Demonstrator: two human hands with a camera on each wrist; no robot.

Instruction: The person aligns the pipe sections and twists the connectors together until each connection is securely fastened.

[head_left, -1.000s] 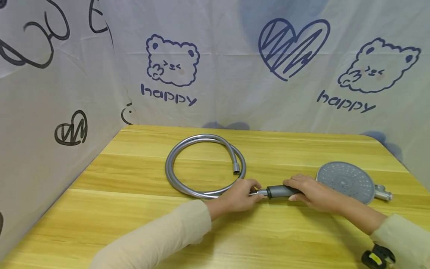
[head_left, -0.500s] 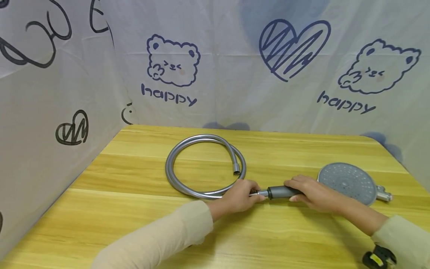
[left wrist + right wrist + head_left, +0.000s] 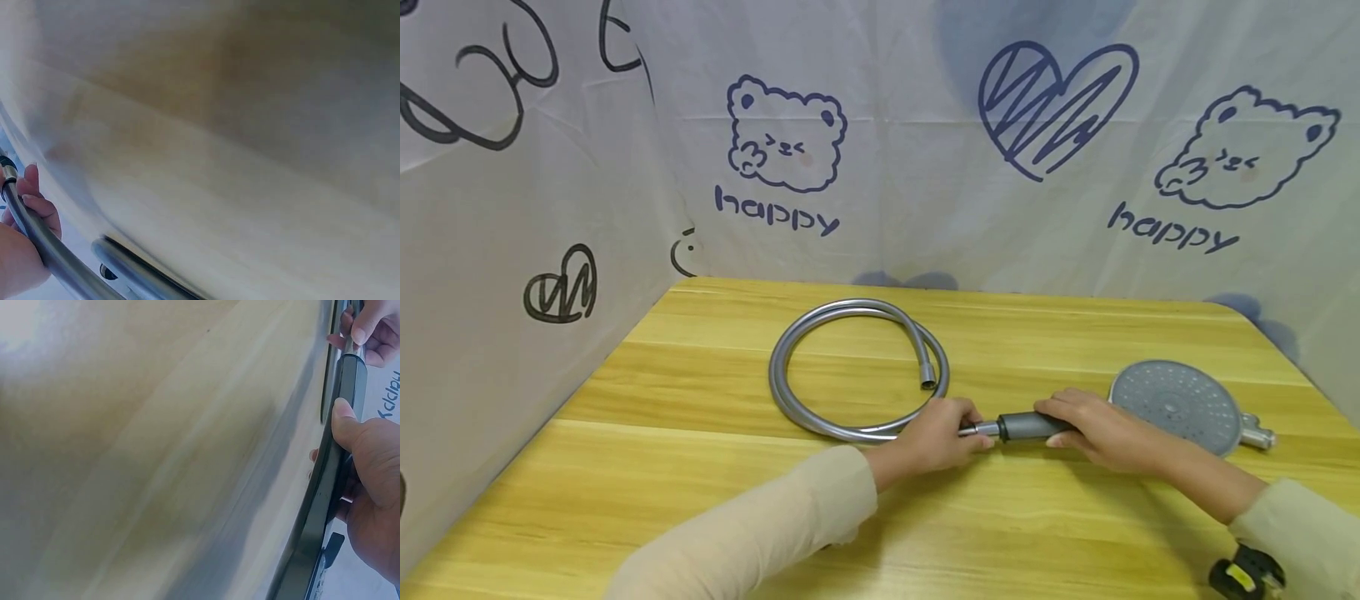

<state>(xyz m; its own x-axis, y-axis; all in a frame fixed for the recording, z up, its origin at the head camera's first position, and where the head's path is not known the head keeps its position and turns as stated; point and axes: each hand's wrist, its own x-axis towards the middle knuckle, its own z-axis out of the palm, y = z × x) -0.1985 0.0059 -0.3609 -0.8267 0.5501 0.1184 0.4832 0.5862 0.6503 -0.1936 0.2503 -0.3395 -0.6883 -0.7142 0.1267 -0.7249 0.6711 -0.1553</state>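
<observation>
A grey handheld shower head [image 3: 1176,406] lies at the right, its handle [image 3: 1026,427] pointing left. My right hand [image 3: 1101,433] grips that handle, thumb along the near side in the right wrist view. A coiled silver shower hose [image 3: 778,375] lies to the left, its free end [image 3: 928,377] inside the loop. My left hand [image 3: 936,437] pinches the hose's other end, a metal connector [image 3: 987,429] that meets the bottom of the handle. In the left wrist view the hose [image 3: 59,259] runs through the curled fingers; whether the joint is threaded I cannot tell.
Everything lies on a wood-grain table [image 3: 662,500]. A small chrome fitting [image 3: 1257,432] sticks out beyond the shower head at the right. White cloth walls [image 3: 910,200] with drawings close off the back and sides.
Both hands keep their hold on the hose end and the handle. Only very slight shifts of the fingers show; the hose coil stays where it was.
</observation>
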